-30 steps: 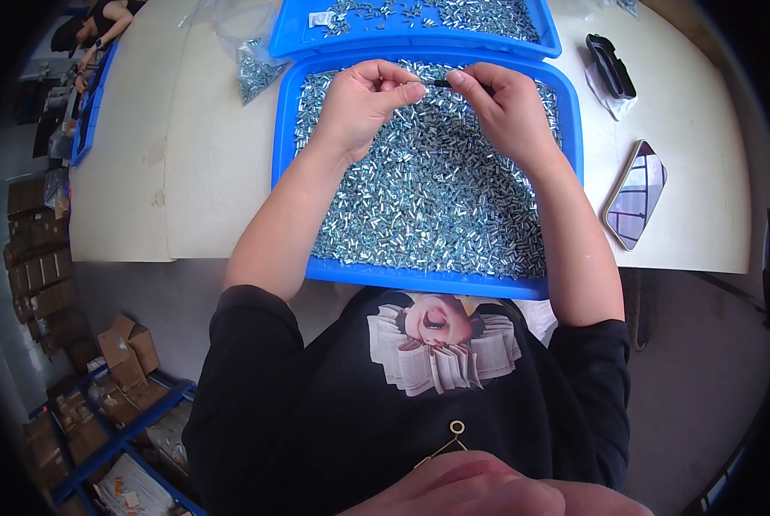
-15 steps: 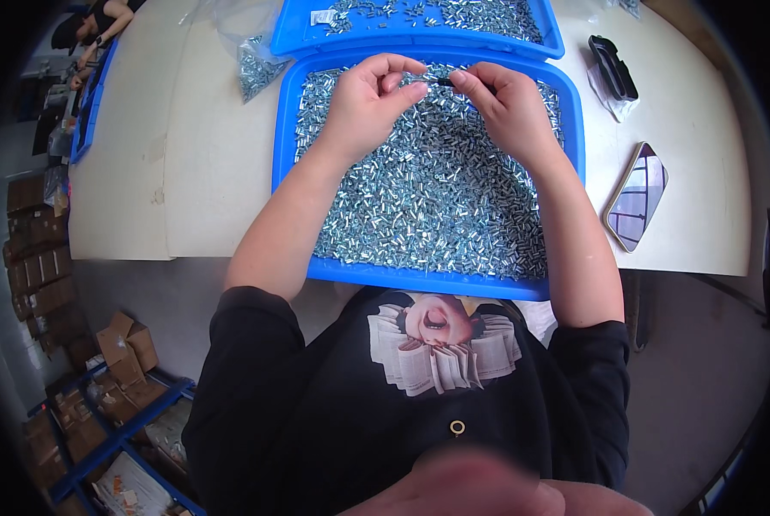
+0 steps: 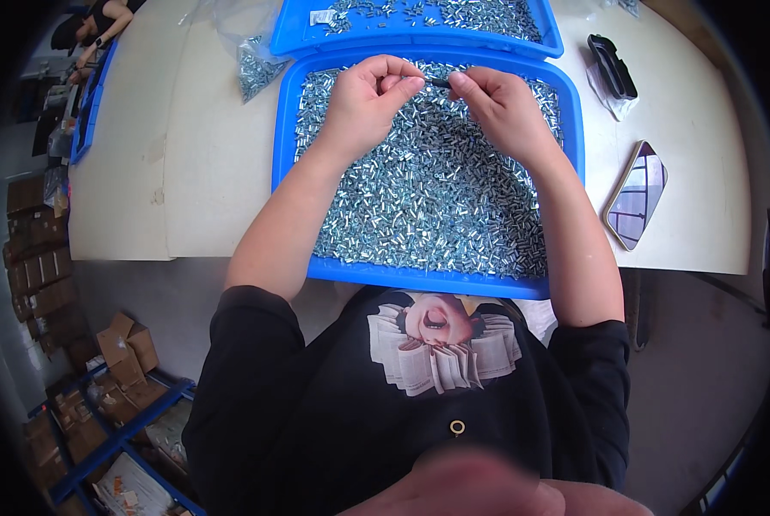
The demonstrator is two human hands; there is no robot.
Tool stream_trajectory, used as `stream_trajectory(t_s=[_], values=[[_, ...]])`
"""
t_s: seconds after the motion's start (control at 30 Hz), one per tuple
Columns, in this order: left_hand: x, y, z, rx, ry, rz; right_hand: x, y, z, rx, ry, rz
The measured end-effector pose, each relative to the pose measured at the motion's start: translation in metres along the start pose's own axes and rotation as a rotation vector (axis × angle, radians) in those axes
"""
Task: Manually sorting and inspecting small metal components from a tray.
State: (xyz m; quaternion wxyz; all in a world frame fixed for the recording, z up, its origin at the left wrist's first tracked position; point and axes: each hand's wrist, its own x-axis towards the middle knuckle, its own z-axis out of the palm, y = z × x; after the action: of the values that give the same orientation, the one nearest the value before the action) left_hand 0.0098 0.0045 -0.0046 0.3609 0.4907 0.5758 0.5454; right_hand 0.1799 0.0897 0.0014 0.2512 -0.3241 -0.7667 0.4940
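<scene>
Over the far half of a blue bin my two hands meet, held a little above the small silvery metal cylinders that fill it. My right hand is closed round a thin black rod-like tool, whose end points left toward my other hand. My left hand is in a pinch, thumb and forefinger pressed together at the tool's end. Whatever sits between those left fingertips is too small and covered to make out.
A second blue bin with fewer metal cylinders adjoins the far side. Left of it lies a clear bag of them. A phone and a black open case lie on the right. Another person works at the far left.
My left thumb and forefinger have come together at the tool's end, where a small gap showed before. My right hand has barely moved.
</scene>
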Motion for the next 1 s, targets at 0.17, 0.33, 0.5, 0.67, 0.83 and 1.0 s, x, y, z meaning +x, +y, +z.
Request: stream_trajectory(t_s=[0.17,0.33,0.5,0.67,0.83,1.0], values=[[0.001,-0.001,0.0,0.025,0.014,-0.022,0.0,0.01,0.004,-0.01,0.045,-0.07],[0.0,-0.001,0.0,0.099,0.021,-0.004,0.0,-0.003,0.0,-0.08,-0.05,0.109],[0.0,0.002,0.004,0.135,0.014,-0.04,-0.002,0.002,0.004,-0.098,0.062,-0.107],[0.0,0.001,0.003,0.122,0.016,-0.068,-0.003,0.001,0.004,-0.108,0.006,-0.051],[0.0,0.001,0.003,0.136,0.017,-0.055,0.0,0.004,0.001,-0.167,-0.084,0.003],[0.0,-0.002,0.003,0.137,-0.009,-0.049,-0.001,0.007,0.004,-0.147,-0.015,-0.147]])
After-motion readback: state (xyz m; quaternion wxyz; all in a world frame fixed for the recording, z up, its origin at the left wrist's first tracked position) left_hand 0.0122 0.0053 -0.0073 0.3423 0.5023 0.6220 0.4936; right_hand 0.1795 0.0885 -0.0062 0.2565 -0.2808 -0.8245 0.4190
